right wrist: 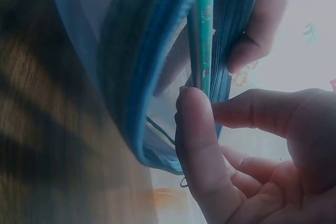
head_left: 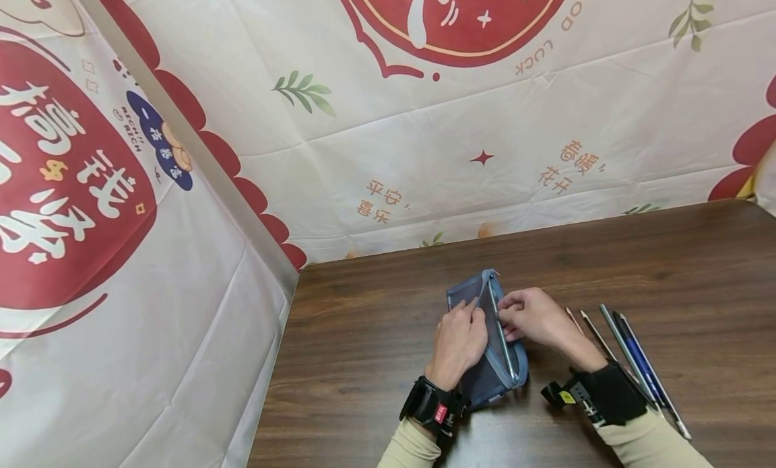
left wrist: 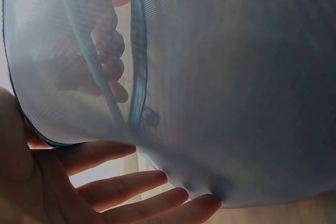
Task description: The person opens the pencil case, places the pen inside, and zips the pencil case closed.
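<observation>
Pencil case: our blue mesh pencil case sits at the table's middle, tilted, its zipped mouth gaping toward our right side.
Green pencil: our slim green pencil lies lengthwise in the pencil case's mouth; through the mesh in the left wrist view we see it as a pale slanting stripe.
Right hand: our right hand, at the pencil case's right side, pinches the green pencil between thumb and forefinger, the tips nearly together; the other fingers are curled.
Left hand: our left hand grips the pencil case's left edge, fingers long and slightly spread against the mesh, thumb apart from them; how hard it presses we cannot tell.
Step in hand: we judge it to be handling the green pencil at the pencil case's mouth, though whether it is going in or coming out we cannot tell.
Next move: it calls, we think, for our left hand to keep the mouth wide and our right to guide the pencil along its length, clear of the zip.
Loose pencils: several pencils lie side by side to the right of the pencil case, partly beneath our right forearm.
</observation>
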Demonstrator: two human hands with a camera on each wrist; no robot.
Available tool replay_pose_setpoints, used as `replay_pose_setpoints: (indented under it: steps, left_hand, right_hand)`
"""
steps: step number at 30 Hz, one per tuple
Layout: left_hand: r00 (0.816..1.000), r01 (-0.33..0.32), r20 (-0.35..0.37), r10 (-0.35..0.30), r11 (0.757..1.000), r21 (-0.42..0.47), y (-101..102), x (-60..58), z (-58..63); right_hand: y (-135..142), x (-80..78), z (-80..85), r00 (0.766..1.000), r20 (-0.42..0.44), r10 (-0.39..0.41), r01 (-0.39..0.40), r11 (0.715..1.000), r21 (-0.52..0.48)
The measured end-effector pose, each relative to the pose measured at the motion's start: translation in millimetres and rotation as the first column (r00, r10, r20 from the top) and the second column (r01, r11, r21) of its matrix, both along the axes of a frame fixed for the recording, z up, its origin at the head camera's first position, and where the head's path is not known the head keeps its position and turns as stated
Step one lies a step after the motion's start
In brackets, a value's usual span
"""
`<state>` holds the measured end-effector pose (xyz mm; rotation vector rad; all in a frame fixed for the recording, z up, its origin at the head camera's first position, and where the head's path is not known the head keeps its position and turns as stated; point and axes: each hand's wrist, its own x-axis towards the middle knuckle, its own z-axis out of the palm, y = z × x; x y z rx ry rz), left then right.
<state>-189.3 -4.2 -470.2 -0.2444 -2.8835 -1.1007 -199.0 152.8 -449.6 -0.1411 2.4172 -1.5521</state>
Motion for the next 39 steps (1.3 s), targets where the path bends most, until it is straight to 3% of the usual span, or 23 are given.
replay_pose_setpoints:
  steps: [16,32,39]
  left_hand:
    - [1.000,-0.022,-0.012,0.022,1.000,-0.007,-0.4,1.0,0.3]
    - [0.998,-0.050,-0.025,0.050,0.999,0.008,-1.9,2.5,2.4]
    - [0.999,-0.026,-0.045,0.027,0.999,0.021,-2.9,2.9,2.5]
  right_hand:
    - [0.2,4.3,1.3,1.000,0.004,0.014,-0.014,0.999,-0.040]
    - [21.8,14.0,11.3,1.000,-0.003,-0.009,0.009,1.000,0.001]
    - [32.9,19.6,11.5,1.000,-0.021,-0.004,0.004,1.000,0.012]
